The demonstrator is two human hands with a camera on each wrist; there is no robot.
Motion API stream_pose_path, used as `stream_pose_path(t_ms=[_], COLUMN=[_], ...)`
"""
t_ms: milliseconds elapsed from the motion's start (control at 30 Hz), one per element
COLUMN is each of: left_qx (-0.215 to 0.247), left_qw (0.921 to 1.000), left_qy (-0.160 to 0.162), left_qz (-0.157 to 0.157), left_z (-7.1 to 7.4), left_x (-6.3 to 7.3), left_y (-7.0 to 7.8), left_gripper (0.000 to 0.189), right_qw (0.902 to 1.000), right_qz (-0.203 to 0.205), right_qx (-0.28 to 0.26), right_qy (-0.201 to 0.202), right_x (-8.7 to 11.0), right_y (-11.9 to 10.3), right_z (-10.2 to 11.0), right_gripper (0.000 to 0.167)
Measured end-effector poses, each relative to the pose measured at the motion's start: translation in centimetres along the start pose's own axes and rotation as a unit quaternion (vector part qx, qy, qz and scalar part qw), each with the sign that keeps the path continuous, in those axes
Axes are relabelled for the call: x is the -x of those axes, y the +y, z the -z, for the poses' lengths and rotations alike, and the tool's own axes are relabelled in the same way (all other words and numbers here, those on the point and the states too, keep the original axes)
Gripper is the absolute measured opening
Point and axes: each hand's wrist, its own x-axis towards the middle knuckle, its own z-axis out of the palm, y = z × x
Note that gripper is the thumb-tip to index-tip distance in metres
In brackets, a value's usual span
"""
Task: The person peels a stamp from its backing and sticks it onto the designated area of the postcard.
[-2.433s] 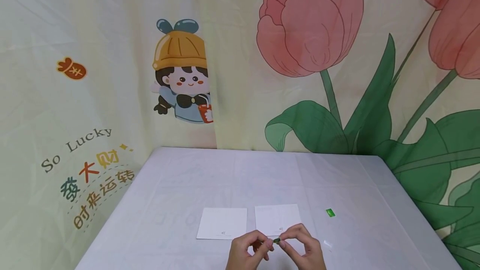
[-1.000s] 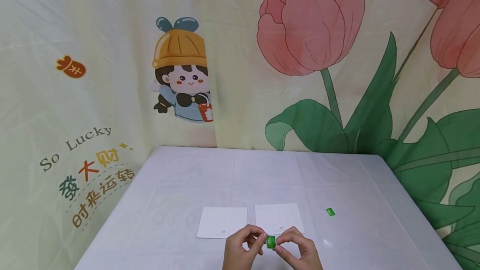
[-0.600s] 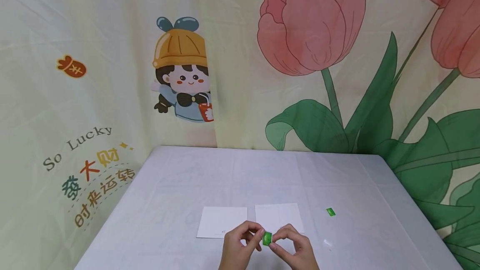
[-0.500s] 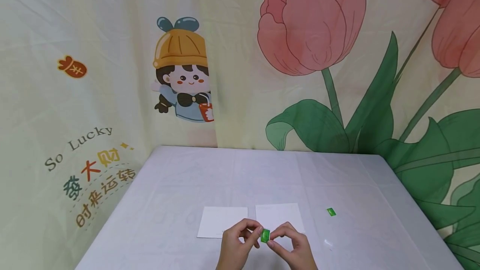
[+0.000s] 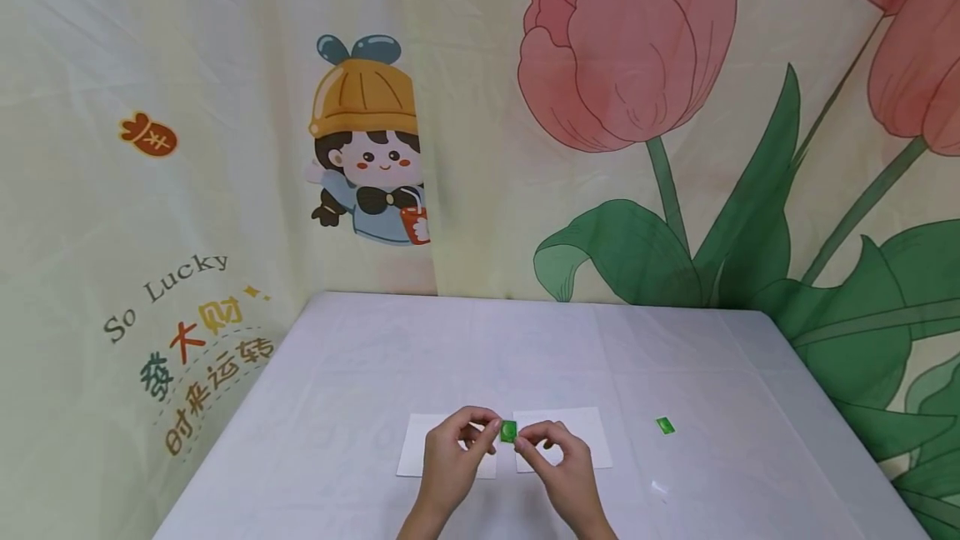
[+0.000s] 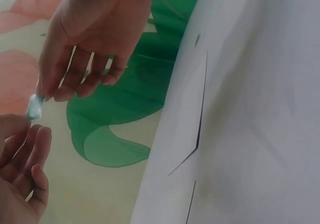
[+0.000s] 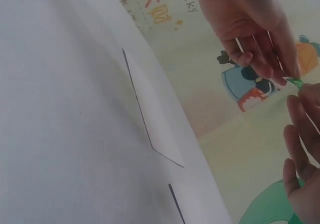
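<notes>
My left hand [image 5: 453, 452] pinches a small, shiny green rectangular piece [image 5: 508, 432] by its left edge. At its lower right side, my right hand [image 5: 561, 461] pinches it between thumb and index finger. Both hands are raised over the table, in front of two white cards. In the left wrist view the green piece [image 6: 35, 107] looks thin and catches the light between the two sets of fingertips. The right wrist view shows it nearly edge-on, a green sliver [image 7: 295, 82] partly covered by fingers.
The left white card [image 5: 411, 448] and right white card [image 5: 592, 432] lie side by side on the white-covered table [image 5: 360, 357]. A second green rectangle [image 5: 665, 425] lies farther right, with a small clear shiny scrap [image 5: 658, 487] nearer me. A printed curtain [image 5: 480, 215] hangs behind.
Both hands have moved forward and left with the green piece held between them. Earlier it was seen darker and edge-on; its bright green face has turned into view.
</notes>
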Motion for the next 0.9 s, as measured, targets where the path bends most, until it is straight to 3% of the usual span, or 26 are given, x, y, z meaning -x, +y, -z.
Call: stream_pose_path(t_ms=[167,233,433,633,900], left_qx=[-0.036,-0.053,-0.090,-0.137,-0.178], left_qw=[0.9974,0.9958,0.9901,0.9852,0.9811], left_qy=[0.037,0.049,0.074,0.079,0.067], left_qz=[-0.049,-0.057,-0.079,-0.066,-0.032], left_z=[-0.5,-0.5,-0.8,-0.9,-1.2], left_x=[-1.7,-2.1,-3.2,-3.6,-3.7], left_y=[-4.8,-5.7,-7.6,-9.1,-11.1], left_gripper=[0.005,0.005,0.005,0.006,0.006], right_qw=[0.9991,0.9985,0.9955,0.9899,0.9744], right_qz=[-0.033,-0.039,-0.067,-0.084,-0.076], right_qx=[0.020,0.024,0.051,0.100,0.201], right_qy=[0.018,0.028,0.042,0.054,0.066], right_x=[-1.2,-1.7,-2.8,-3.5,-3.8], right_y=[0.4,1.8,3.3,4.3,6.0], right_z=[-1.4,-2.1,-3.6,-4.7,-5.6], right_gripper=[0.006,0.009,0.012,0.011,0.012])
